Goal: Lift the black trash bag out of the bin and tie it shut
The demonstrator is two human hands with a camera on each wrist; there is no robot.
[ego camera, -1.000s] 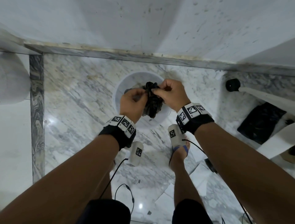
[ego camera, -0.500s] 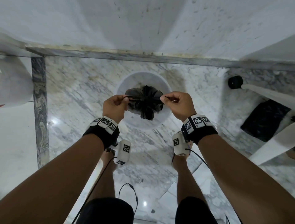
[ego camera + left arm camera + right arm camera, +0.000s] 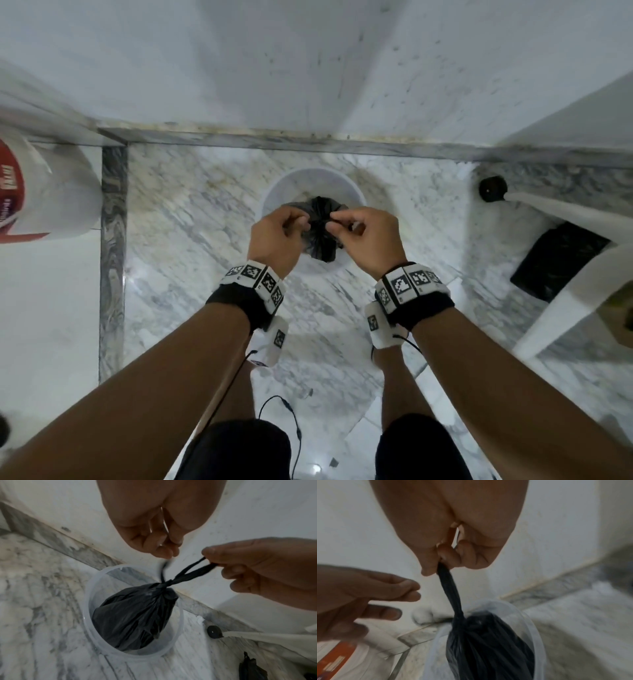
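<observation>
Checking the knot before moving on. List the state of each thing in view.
black trash bag: neck knotted, hanging from a tail over the bin's mouth.
bin: upright on the floor, open.
right hand: pinches one tail of the bag.
left hand: beside the thin tail; grip unclear.
second black bag: lying on the floor.

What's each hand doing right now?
Left hand: curled by a thin bag strand; grip cannot be told.
Right hand: pinching the twisted handle of the black trash bag.
</observation>
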